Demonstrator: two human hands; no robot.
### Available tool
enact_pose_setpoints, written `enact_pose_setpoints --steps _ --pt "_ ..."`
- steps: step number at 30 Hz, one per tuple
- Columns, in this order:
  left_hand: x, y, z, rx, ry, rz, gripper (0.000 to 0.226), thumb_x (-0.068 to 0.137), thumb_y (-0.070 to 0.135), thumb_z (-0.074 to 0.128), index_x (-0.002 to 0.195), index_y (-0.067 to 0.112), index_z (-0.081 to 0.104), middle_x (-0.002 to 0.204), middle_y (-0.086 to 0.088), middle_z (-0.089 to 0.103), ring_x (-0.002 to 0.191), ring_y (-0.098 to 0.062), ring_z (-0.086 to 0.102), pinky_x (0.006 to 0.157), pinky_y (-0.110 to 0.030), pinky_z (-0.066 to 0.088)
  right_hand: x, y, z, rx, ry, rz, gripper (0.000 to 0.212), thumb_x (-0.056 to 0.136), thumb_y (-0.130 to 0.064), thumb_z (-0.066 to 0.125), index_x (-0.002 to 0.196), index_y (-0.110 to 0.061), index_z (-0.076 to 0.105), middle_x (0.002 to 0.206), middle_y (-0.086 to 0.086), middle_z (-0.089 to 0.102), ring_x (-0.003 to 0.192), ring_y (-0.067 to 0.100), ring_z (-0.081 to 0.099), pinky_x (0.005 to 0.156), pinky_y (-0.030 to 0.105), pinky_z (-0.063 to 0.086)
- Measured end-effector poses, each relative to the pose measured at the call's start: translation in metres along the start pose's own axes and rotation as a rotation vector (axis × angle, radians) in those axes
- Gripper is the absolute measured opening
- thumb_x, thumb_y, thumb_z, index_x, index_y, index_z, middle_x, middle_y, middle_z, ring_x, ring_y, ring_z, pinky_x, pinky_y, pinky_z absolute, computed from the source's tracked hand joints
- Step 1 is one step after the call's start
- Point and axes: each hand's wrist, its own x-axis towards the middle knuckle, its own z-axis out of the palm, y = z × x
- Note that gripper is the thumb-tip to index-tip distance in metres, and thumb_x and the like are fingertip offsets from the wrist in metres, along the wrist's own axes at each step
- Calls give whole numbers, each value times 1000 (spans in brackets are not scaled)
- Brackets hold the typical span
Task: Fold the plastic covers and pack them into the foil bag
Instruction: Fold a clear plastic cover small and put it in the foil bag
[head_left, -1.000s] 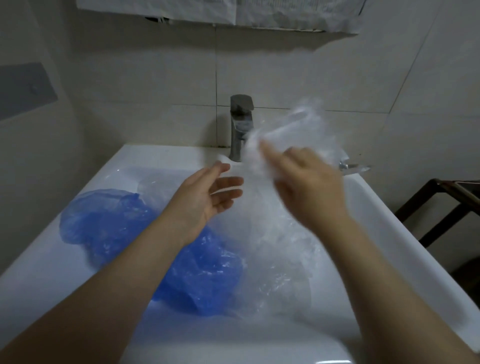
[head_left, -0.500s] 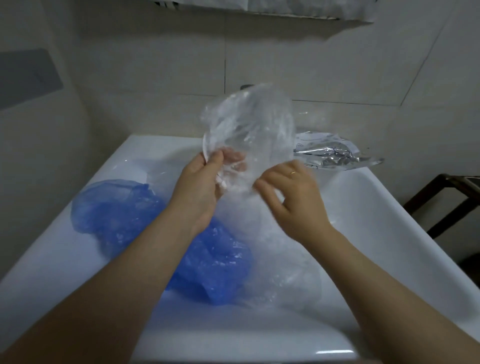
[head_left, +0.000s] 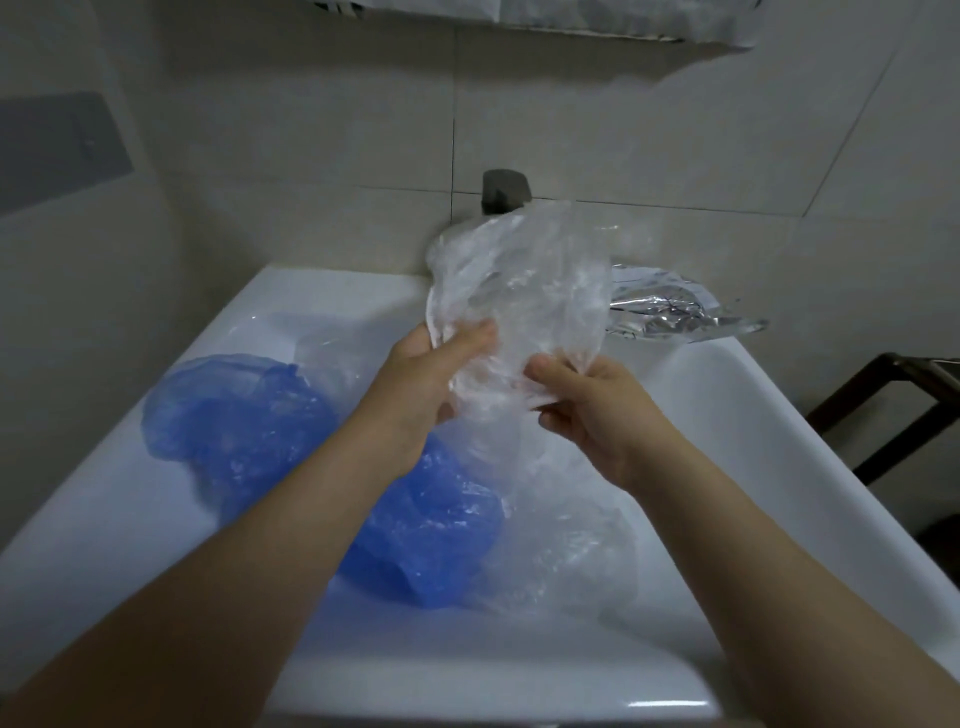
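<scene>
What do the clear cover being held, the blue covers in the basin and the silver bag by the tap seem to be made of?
Clear cover: thin, glossy plastic film, see-through and crinkled; the left hand and right hand grip it.
Blue covers: likely the same film, tinted, translucent with shiny creases.
Silver bag: apparently metallised foil, mirror-bright and sharply creased.

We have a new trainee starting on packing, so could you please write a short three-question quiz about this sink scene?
1. True or false: both hands grip the clear plastic cover.
2. Where does the foil bag lie? A) in the basin B) on the sink's back right rim C) in the right hand
3. What colour is the cover lying below the left hand?

Key: 1 true; 2 B; 3 blue.
</scene>
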Motion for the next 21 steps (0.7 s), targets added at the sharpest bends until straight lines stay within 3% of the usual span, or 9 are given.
enact_pose_setpoints --steps 5,9,12,16,21 --pt "-2 -3 2 118 26 -20 12 90 7 57 90 17 65 75 3 71 66 -6 68 57 -24 57 -1 -7 -5 -103 38 -108 12 90 -13 57 80 -13 62 68 -1 65 54 8 61 50 16 47" --pt "-2 1 1 93 18 -65 16 95 6 48 87 13 59 68 0 68 56 -8 67 48 -22 54 -3 -12 -8 -317 6 -84 21 95 -15 49 76 -12 56 49 -1 58 42 14 52 46 22 39" --pt "-4 3 -1 134 -32 -159 17 100 13 39 93 14 54 59 -7 68 51 -18 67 43 -20 51 -1 -15 -13 -99 7 -20 21 96 -9 42 82 -12 56 45 1 49 41 13 42 42 19 35" --pt "-6 5 -1 -55 -72 -209 24 102 14 31 90 18 52 48 -1 62 42 -9 60 38 -14 45 -2 -18 -11 372 -48 114 27 94 -4 34 78 -17 52 44 -1 42 36 10 36 38 15 30" --pt "-5 9 0 -383 -88 -244 17 94 17 44 89 7 57 55 -4 65 49 -10 64 44 -15 49 -2 -15 -6 408 -6 119 22 90 -4 37 77 -12 53 50 4 58 42 13 56 43 15 44"
